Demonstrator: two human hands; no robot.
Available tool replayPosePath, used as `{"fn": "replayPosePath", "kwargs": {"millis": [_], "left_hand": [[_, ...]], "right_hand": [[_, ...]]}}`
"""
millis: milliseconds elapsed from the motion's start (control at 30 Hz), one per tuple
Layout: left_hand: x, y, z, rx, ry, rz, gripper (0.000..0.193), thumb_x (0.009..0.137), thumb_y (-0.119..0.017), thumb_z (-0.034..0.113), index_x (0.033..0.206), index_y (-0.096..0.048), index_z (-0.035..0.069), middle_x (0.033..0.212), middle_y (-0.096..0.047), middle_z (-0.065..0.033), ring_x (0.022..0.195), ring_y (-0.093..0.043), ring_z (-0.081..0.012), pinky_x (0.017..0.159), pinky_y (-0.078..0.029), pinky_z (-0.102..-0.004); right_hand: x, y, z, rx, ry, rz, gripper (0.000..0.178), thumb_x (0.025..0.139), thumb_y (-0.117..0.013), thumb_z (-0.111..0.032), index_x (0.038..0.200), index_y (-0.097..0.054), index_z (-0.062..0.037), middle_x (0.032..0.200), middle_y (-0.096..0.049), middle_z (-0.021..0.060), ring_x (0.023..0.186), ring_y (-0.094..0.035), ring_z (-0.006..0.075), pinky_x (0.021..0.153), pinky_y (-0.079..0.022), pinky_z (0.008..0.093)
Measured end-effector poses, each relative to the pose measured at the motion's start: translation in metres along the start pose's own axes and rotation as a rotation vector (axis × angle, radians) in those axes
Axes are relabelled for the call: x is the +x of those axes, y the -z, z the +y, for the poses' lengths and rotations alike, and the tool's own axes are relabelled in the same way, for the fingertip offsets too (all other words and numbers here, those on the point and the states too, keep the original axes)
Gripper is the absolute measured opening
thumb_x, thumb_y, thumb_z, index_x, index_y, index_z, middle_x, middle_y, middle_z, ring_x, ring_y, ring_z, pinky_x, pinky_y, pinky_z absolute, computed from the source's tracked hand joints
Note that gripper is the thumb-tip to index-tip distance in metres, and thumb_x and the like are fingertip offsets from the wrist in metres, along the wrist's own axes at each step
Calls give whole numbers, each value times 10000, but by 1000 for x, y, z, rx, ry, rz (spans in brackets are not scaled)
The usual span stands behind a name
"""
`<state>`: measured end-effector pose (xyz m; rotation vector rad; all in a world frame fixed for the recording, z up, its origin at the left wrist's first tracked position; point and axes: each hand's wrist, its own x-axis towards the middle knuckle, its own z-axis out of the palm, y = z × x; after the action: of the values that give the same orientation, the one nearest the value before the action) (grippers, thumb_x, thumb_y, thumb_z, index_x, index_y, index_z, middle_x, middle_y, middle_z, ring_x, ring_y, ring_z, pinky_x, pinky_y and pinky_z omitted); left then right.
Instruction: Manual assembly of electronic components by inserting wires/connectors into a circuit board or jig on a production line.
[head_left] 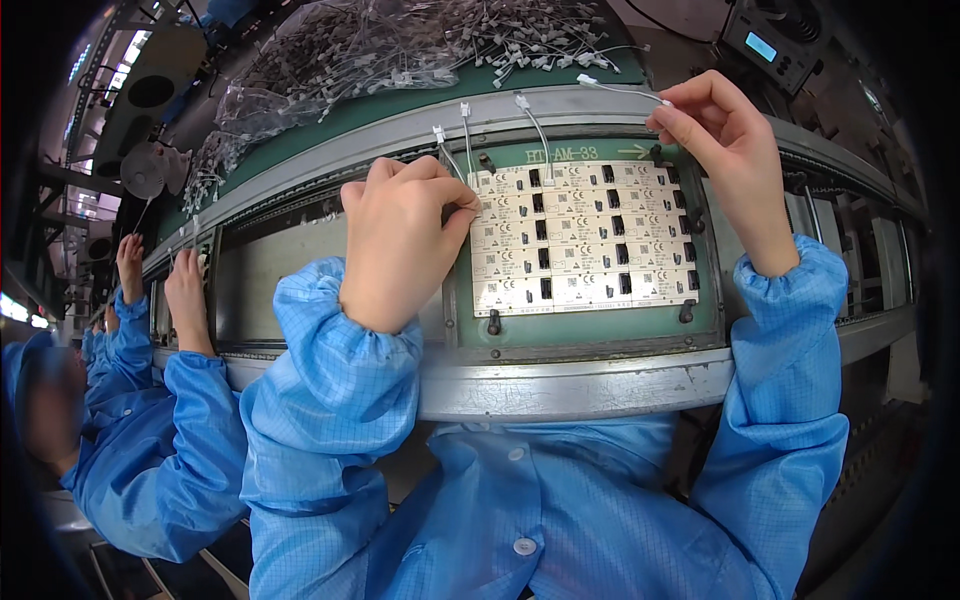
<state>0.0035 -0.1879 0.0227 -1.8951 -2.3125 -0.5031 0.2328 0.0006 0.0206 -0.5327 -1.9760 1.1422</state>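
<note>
My right hand (728, 140), raised above the far right corner of the green fixture (590, 327), pinches one end of a short white wire lead (622, 90); its white connector points left. At the far left corner of the labelled board panel (512, 297), my left hand (405, 225) has its fingers pressed together, and what they grip is hidden. Beside those fingertips, one wire lead (450, 155) and a second wire lead (467, 135) rise from the panel's edge. A third wire lead (535, 125) stands from the panel's far row, leaning over the metal rail.
Beyond the rail, a green surface (370, 105) bears a heap of wire leads (535, 38) and clear plastic bags (340, 55). A device with a lit display (760, 45) stands far right. On the left, a co-worker's hands (186, 290) work at the same line. A metal rail (580, 388) runs in front.
</note>
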Motion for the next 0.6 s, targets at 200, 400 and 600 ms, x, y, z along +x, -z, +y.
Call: {"fn": "replayPosePath", "kwargs": {"millis": [200, 400, 600], "left_hand": [[-1, 3, -4, 35, -211, 90, 57, 777, -715, 136, 819, -747, 115, 872, -640, 35, 956, -545, -240, 824, -376, -412], [-22, 20, 3, 49, -229, -35, 226, 784, -705, 114, 1001, -768, 104, 1021, -591, -33, 986, -507, -264, 837, -385, -390], [-21, -5, -12, -66, -99, 98, 174, 783, -723, 156, 950, -770, 141, 943, -592, 9, 972, -510, -239, 799, -361, -385]], "right_hand": [[-1, -2, 1, -82, 26, 12, 99, 955, -634, -91, 1016, -603, -19, 899, -662, 19, 854, -613, 75, 777, -487, 221], [-13, 3, 10, -143, -16, -60, 89, 960, -618, -80, 1014, -594, -13, 976, -701, 54, 952, -660, 104, 861, -496, 225], [-16, 2, 5, -1, -105, -80, 79, 979, -580, -67, 1034, -582, -11, 1015, -738, 103, 985, -676, 131, 904, -505, 262]]}}
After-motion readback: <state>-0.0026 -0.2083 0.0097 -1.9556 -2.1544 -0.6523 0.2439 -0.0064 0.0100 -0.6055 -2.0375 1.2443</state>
